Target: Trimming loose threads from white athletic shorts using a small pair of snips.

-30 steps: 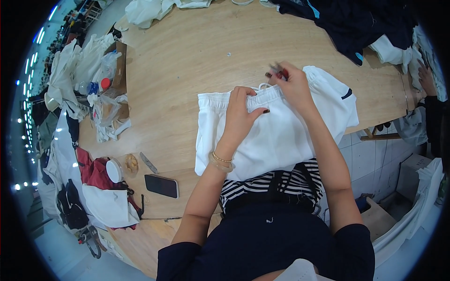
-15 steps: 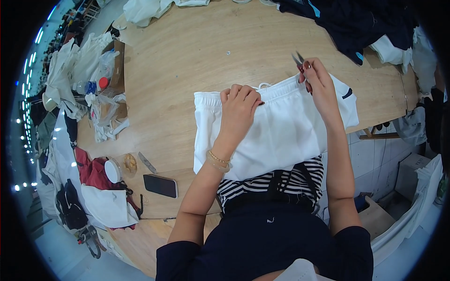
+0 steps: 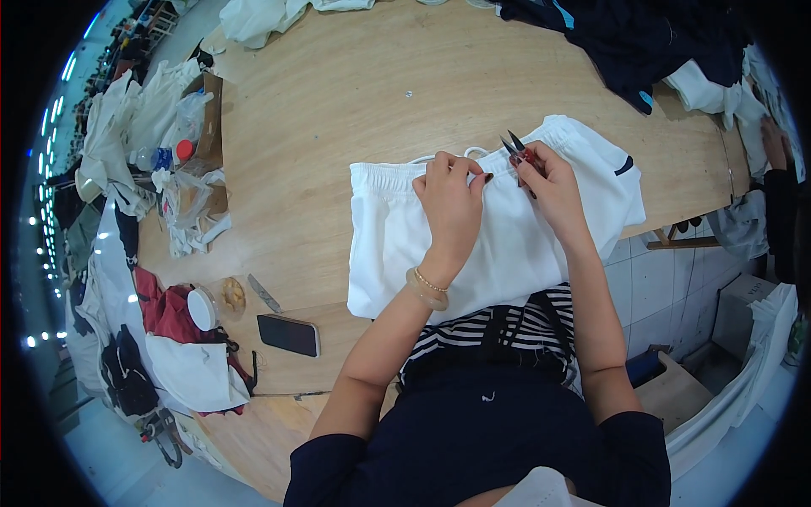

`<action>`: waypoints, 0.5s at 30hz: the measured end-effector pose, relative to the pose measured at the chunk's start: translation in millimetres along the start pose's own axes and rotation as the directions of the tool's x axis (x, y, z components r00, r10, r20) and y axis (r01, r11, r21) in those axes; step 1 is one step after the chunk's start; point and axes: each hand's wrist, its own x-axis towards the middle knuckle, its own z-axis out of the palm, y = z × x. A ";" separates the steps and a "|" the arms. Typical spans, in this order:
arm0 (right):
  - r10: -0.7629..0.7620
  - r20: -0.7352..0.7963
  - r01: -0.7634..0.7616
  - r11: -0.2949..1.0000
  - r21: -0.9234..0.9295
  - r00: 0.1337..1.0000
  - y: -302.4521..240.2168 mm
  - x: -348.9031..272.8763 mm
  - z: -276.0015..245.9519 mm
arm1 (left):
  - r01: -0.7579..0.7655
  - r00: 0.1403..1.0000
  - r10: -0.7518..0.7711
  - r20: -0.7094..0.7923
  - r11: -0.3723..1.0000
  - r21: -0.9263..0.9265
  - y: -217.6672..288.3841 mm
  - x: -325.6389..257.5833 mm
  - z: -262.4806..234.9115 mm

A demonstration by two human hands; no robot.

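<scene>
White shorts (image 3: 498, 237) lie flat on the wooden table (image 3: 338, 110), waistband away from me. My left hand (image 3: 450, 198) presses and pinches the elastic waistband near its middle, by the white drawstring (image 3: 473, 152). My right hand (image 3: 553, 186) holds small red-handled thread snips (image 3: 517, 149), blades pointing up-left, just to the right of my left hand at the waistband. The shorts' lower part hangs over the table's near edge against my striped top.
A black phone (image 3: 289, 335), a small blade tool (image 3: 264, 295) and a round white lid (image 3: 202, 308) lie near the front left. A cardboard box (image 3: 207, 127) with bottles and bags stands far left. Dark garments (image 3: 625, 42) and white cloth pile up at the far right.
My right hand with the snips swung out to the right, then came back left beside my left hand. My left hand stayed on the waistband.
</scene>
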 end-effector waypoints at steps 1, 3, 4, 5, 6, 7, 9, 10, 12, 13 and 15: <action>0.015 0.001 -0.015 1.000 0.016 1.000 0.2 -0.5 0.6 | 0.016 1.000 -0.016 0.015 1.000 0.013 -0.5 0.8 1.3; 0.030 -0.001 -0.030 0.999 0.033 1.000 2.1 -1.1 -0.9 | 0.047 0.998 -0.043 0.042 0.994 -0.102 -6.2 6.3 -2.2; 0.058 0.000 -0.057 0.996 0.066 0.998 4.0 -1.4 -3.5 | 0.081 0.995 -0.066 0.074 0.974 -0.214 -9.0 9.6 -4.8; 0.085 0.003 -0.085 0.991 0.099 0.996 5.6 -1.6 -5.3 | 0.079 0.995 -0.064 0.077 0.974 -0.214 -10.9 12.3 -7.1; 0.085 0.003 -0.085 0.991 0.101 0.996 6.1 -1.6 -4.5 | 0.216 0.974 -0.161 0.161 0.878 -0.428 -10.9 15.2 -12.7; 0.088 -0.012 -0.086 0.988 0.127 0.996 6.5 -1.4 -3.4 | 0.347 0.936 -0.231 0.264 0.719 -0.602 -12.0 17.5 -16.9; 0.092 -0.029 -0.086 0.984 0.153 0.995 9.4 -0.2 -1.4 | 0.295 0.955 -0.185 0.233 0.700 -0.651 -17.2 21.0 -21.3; 0.075 -0.037 -0.068 0.983 0.172 0.997 12.8 0.9 -0.4 | 0.310 0.950 -0.234 0.209 0.598 -0.739 -18.8 23.8 -25.6; 0.059 -0.039 -0.051 0.980 0.191 0.998 14.5 1.6 1.0 | 0.331 0.920 -0.355 0.167 0.472 -0.817 -26.2 32.6 -39.6; 0.065 -0.032 -0.058 0.980 0.190 0.997 13.7 1.7 1.1 | 0.330 0.920 -0.356 0.165 0.473 -0.817 -30.6 39.8 -46.5; 0.070 -0.021 -0.064 0.980 0.190 0.997 12.3 1.8 1.8 | 0.248 0.889 -0.457 0.024 0.437 -0.864 -34.8 51.5 -57.6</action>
